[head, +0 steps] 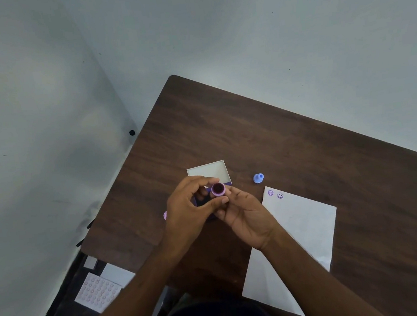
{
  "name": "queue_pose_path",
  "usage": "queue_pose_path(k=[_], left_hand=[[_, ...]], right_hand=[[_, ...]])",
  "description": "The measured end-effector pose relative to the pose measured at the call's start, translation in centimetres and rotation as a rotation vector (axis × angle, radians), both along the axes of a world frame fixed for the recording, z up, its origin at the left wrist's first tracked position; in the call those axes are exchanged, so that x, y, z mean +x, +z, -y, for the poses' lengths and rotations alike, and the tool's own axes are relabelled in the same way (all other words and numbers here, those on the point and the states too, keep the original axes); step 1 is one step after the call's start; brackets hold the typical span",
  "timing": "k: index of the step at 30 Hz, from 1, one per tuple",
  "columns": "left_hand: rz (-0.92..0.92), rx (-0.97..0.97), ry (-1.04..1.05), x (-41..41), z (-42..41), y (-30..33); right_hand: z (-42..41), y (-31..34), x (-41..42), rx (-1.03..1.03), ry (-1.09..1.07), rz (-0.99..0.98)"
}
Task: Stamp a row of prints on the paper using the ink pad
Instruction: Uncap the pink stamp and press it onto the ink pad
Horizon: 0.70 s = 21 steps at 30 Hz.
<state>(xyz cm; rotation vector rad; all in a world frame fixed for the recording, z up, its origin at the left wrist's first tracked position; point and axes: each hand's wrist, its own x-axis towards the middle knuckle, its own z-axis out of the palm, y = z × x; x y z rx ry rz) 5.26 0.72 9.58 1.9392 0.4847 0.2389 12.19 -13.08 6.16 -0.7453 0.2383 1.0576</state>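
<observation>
Both hands meet just left of the paper (302, 225): left hand (187, 211) and right hand (247, 218) each pinch the small pink stamp (218, 189). Light, hard plastic, probably inky-faced; best held by its sides.

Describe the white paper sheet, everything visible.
The paper is a plain white sheet lying flat on the brown table, skewed to its edges, near end overhanging the table's front. Two small purple prints, a flower and a smiley, sit side by side at its far corner. The right forearm crosses above it.
</observation>
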Motion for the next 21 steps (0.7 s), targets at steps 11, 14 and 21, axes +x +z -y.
queue_pose_path(k=[11, 14, 21], left_hand=[[-0.002, 0.015, -0.009, 0.15, -0.09, 0.06], [-0.004, 0.014, -0.011, 0.18, 0.03, 0.17], [-0.005, 0.050, 0.007, 0.34, 0.07, 0.01]], right_hand=[[-0.09, -0.14, 0.36, 0.044, 0.008, -0.004], [-0.01, -0.31, 0.51, 0.050, 0.022, 0.006], [0.10, -0.38, 0.55, 0.070, 0.047, -0.023]])
